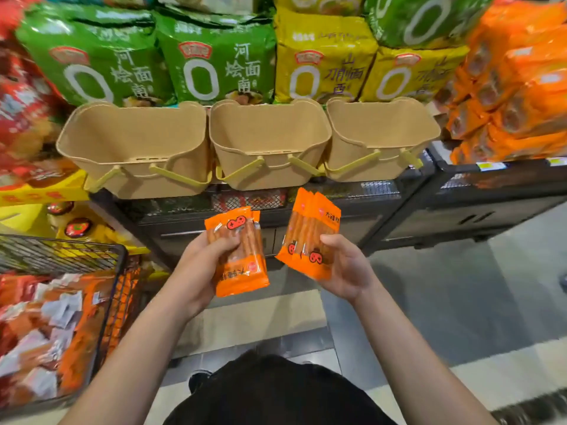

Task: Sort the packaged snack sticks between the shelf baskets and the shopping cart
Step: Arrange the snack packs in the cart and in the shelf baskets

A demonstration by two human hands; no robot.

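Observation:
My left hand [196, 268] grips a small stack of orange snack stick packs [242, 271], held upright below the middle basket. My right hand [346, 268] holds a second fanned bunch of orange snack stick packs [310, 231], thumb pressed on the front. Three tan plastic baskets stand in a row on the shelf edge: the left basket [101, 142], the middle basket [267, 136] and the right basket [383, 130]; no packs show inside them. The black wire shopping cart [119, 262] at the lower left holds several orange and white snack packs [49, 326].
Green noodle bags [214, 56] and yellow noodle bags [322, 56] are stacked behind the baskets. Orange packages [515, 87] pile up on the right shelf, red ones [21, 102] on the left. A dark shelf base [429, 216] runs under the baskets; grey tiled floor [460, 286] lies to the right.

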